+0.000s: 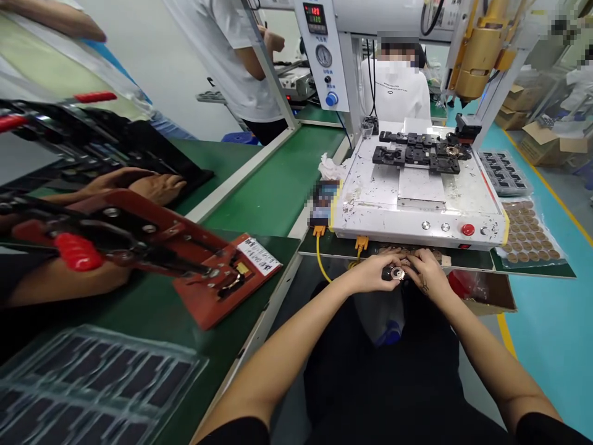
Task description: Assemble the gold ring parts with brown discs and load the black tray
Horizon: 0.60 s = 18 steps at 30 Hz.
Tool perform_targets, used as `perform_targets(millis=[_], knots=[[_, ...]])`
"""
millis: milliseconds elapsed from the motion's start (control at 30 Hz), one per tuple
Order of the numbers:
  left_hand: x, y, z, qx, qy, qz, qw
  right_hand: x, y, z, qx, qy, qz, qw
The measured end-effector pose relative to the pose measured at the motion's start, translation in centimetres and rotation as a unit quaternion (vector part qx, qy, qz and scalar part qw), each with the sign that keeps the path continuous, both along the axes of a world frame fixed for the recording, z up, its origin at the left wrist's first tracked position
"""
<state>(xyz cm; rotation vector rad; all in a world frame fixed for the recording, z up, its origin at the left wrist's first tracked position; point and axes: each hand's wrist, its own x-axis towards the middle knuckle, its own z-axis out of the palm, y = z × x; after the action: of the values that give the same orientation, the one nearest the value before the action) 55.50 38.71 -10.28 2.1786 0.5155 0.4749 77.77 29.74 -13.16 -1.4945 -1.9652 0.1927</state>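
Observation:
My left hand (369, 272) is closed around a small black part with a round, copper-coloured metal ring (397, 272), just below the front edge of the machine. Close beside it, my right hand (432, 272) has its fingers bent and pressed together near the ring; what they pinch is hidden. Just above both hands stands a white press machine (384, 216) with front buttons. Black fixture blocks (417, 148) lie on its bed, and one carries a round metal piece (453, 151).
A gold press head (477, 68) hangs above the bed. To the right lie bagged round brown discs (528, 232) and a tray of black parts (504, 173). Yellow cables (319, 253) hang at the left. A co-worker's hand (157, 185) rests beside a red toggle-clamp fixture (204, 296).

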Motion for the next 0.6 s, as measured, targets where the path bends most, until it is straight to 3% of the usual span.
perform_targets(millis=[200, 367, 467, 600], knots=[[0.0, 0.2, 0.6, -0.027, 0.049, -0.013, 0.998, 1.0, -0.5, -2.6, 0.017, 0.002, 0.016, 1.000], [0.0, 0.1, 0.9, -0.031, 0.050, -0.012, 0.998, 0.9, -3.1, -3.8, 0.029, 0.040, 0.061, 0.997], [0.3, -0.6, 0.6, 0.002, 0.041, 0.005, 0.999, 0.9, -5.4, -3.0, 0.036, 0.082, 0.042, 0.995], [1.4, -2.0, 0.7, 0.087, 0.021, 0.035, 0.995, 1.6, -7.2, -0.2, 0.041, 0.155, -0.064, 0.985]])
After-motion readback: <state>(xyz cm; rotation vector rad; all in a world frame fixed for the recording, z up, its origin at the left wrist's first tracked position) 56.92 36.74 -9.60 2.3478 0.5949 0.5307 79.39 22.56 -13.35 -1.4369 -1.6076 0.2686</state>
